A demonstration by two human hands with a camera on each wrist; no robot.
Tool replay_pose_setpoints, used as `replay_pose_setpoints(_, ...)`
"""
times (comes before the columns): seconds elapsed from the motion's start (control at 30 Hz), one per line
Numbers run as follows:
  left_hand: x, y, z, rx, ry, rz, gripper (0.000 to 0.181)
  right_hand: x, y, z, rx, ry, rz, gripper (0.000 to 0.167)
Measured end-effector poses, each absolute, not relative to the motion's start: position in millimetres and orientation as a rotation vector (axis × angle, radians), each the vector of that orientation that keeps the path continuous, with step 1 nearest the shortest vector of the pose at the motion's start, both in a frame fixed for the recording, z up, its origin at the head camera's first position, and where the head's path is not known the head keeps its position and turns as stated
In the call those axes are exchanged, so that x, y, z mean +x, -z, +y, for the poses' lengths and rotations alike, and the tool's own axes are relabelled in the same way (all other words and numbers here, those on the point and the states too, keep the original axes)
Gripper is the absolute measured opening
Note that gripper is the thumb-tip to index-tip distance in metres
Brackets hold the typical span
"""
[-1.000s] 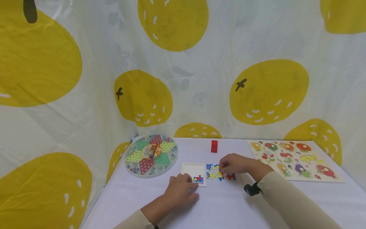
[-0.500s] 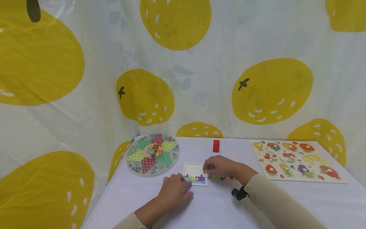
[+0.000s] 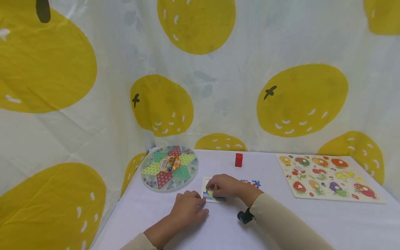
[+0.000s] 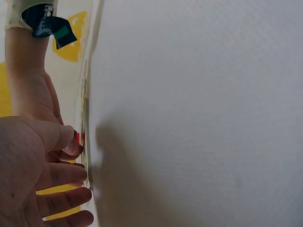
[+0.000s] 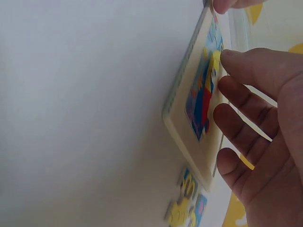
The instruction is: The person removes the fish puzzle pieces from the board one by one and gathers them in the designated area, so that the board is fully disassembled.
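Note:
In the head view my right hand (image 3: 225, 186) is over a small pale wooden puzzle tray (image 3: 204, 184), covering most of it. The right wrist view shows the thumb and forefinger pinching a yellow puzzle piece (image 5: 216, 60) at the tray's picture surface. Blue, red and yellow pieces (image 5: 203, 101) lie inside the rim there. My left hand (image 3: 188, 209) rests at the tray's near left corner, fingers extended and holding nothing. Loose puzzle pieces (image 3: 256, 183) lie to the tray's right, partly hidden behind the right hand and wrist.
A round Chinese checkers board (image 3: 169, 168) lies at the back left. A red block (image 3: 239, 160) stands behind the tray. At the right is a fruit-and-vegetable peg board (image 3: 331, 177). A fruit-print curtain (image 3: 225, 104) hangs behind the white table (image 3: 281, 225).
My right hand has moved left from the loose pieces onto the tray. The left hand has stayed by the tray's near left corner. The whole view has shifted slightly.

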State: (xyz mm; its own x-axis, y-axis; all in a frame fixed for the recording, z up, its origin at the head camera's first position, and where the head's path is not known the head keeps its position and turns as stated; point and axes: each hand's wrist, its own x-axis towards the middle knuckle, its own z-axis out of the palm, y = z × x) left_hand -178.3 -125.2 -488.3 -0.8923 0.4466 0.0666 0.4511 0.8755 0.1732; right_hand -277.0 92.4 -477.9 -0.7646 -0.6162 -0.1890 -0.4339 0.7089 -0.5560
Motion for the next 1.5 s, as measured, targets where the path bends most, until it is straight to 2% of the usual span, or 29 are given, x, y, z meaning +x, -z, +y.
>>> replay_pose_setpoints(0.23, -174, 490, -125, -0.741, 0.313, -2.996, 0.041, -269, 477, 85, -0.851, 0.675, 2.556, 0.032)
replay_pose_setpoints(0.5, -179, 487, -123, -0.773, 0.333, -3.023, 0.041, -271, 475, 81, -0.873, 0.609, 2.585, 0.028)
replay_pose_setpoints(1.0, -178, 481, -122, -0.794, 0.352, -3.032, 0.037, -265, 469, 65, -0.677, 0.62, 2.569, 0.027)
replay_pose_setpoints(1.5, -180, 479, -124, -0.781, 0.373, -3.059, 0.037, -262, 470, 64, -0.686, 0.644, 2.645, 0.032)
